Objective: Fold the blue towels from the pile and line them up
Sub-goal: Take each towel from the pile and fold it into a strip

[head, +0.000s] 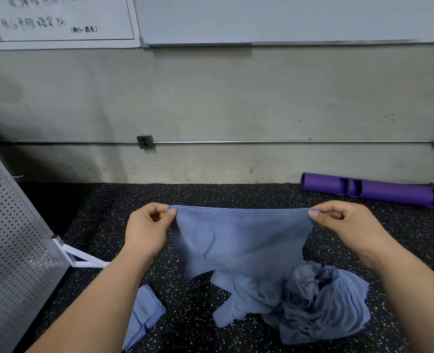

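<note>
A blue towel (238, 240) hangs stretched in the air between my hands. My left hand (148, 231) pinches its top left corner and my right hand (345, 225) pinches its top right corner. Below it, on the speckled black floor, lies a crumpled pile of blue towels (312, 301). Folded blue towels (144, 314) lie on the floor at the lower left, partly hidden by my left forearm.
A purple roller (374, 189) lies along the grey wall at the right. A perforated metal panel (12, 238) with a white foot (83, 258) leans at the left. Speckled floor (223, 194) stretches from the towel to the wall.
</note>
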Demonstrator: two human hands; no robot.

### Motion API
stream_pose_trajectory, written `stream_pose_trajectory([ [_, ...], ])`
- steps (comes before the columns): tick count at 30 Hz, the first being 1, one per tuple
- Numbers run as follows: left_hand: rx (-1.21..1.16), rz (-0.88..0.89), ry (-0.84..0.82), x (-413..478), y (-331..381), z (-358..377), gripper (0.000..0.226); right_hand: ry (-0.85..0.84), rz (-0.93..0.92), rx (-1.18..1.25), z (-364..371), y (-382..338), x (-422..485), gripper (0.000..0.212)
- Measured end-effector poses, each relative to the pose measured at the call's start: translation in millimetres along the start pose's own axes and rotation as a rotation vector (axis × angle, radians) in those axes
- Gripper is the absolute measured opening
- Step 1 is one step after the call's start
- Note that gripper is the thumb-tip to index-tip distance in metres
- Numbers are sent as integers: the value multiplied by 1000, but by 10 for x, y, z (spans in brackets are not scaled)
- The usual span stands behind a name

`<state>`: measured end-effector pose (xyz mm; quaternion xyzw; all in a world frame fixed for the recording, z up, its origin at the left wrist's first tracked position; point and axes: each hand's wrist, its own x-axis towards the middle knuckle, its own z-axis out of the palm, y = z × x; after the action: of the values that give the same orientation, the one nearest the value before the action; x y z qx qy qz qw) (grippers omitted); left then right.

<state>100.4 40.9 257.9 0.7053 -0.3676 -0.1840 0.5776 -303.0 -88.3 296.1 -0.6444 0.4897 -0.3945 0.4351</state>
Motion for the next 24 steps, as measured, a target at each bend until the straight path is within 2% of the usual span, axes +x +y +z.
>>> stream_pose_trajectory([
  [7,-186,-117,-233,-62,89,33,10,179,92,242,12,182,162,14],
  [11,-233,-148,-201,-90,131,109,13,207,120,274,46,223,198,15],
  [17,-267,-199,-68,-110,142,259,14,247,146,226,153,163,194,15],
  [24,-210,-165,-85,-193,190,454,11,187,140,230,441,-51,73,9],
])
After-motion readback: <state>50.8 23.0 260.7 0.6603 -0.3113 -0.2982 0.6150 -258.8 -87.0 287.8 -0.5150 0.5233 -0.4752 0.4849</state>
